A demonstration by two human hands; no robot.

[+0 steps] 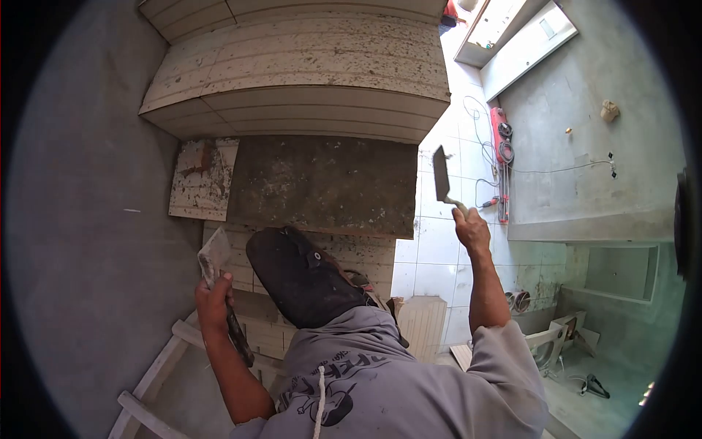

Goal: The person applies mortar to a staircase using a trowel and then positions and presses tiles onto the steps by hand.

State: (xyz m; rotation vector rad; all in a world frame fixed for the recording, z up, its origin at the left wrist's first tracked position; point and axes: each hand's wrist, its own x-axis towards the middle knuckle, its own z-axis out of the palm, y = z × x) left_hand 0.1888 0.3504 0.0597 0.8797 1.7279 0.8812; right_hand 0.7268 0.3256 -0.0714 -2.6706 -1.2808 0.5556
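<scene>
My right hand is closed round the handle of a trowel, whose narrow blade points away from me above the white floor. At the left, my left hand grips a flat-bladed tool; its grey blade is smeared and its long dark handle reaches back past my wrist. Ahead of me lies a dark, rough stair tread speckled with pale bits. A spattered light tile piece covers its left end, with a reddish-brown patch on top.
Higher steps faced with striped light tiles rise ahead, splashed with mortar. A red tool with cables lies on the white tiled floor at the right. A grey wall borders the left side. Wooden rails stand at the lower left.
</scene>
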